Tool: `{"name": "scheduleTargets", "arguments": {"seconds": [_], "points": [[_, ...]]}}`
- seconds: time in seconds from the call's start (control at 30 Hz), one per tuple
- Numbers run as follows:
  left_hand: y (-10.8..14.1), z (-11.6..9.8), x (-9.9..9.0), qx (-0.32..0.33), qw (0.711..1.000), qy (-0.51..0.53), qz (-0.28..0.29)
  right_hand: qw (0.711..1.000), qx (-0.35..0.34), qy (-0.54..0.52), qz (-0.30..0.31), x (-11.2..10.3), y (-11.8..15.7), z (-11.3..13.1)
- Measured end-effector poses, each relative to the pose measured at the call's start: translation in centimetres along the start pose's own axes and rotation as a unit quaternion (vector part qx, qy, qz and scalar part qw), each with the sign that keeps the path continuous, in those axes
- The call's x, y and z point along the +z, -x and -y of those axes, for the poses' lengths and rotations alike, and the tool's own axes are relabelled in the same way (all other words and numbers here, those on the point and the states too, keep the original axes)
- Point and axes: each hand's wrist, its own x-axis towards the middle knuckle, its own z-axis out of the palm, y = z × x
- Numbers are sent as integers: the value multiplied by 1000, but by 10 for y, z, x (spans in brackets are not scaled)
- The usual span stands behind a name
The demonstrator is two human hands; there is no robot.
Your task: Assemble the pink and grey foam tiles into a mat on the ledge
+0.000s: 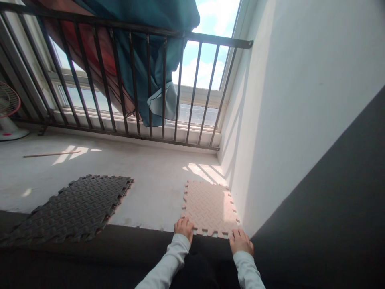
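Note:
A pale pink foam floor tile [209, 206] with notched, interlocking edges and a raised woven pattern lies on the white ledge against the right wall. At its near left corner is my left hand [184, 228], fingers bent over the edge. My right hand [242, 241] grips the near right corner the same way, with the knuckles towards me. Parts of both corners and the undersides of my fingers are hidden. Further left, apart from my hands, a dark grey foam tile [87, 206] with a bumpy surface lies at a slant.
Dark metal railing [132, 84] runs along the window behind the ledge, with a teal and red cloth [135, 52] hanging at it. A thin stick [51, 154] and a fan [9, 116] are at the left. The white wall [288, 100] rises close on the right.

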Motion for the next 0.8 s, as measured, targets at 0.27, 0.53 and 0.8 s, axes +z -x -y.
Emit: {"name": "scheduleTargets", "arguments": {"seconds": [0.27, 0.53, 0.8], "points": [[4, -2, -2, -3, 1000, -1, -18, 999, -5, -34, -15, 8, 3, 3], [0, -2, -4, -1, 1000, 4, -20, 999, -14, -23, -29, 14, 1, 2], [2, 0, 4, 16, 999, 23, -29, 1000, -18, -6, -12, 5, 2, 1]]}}
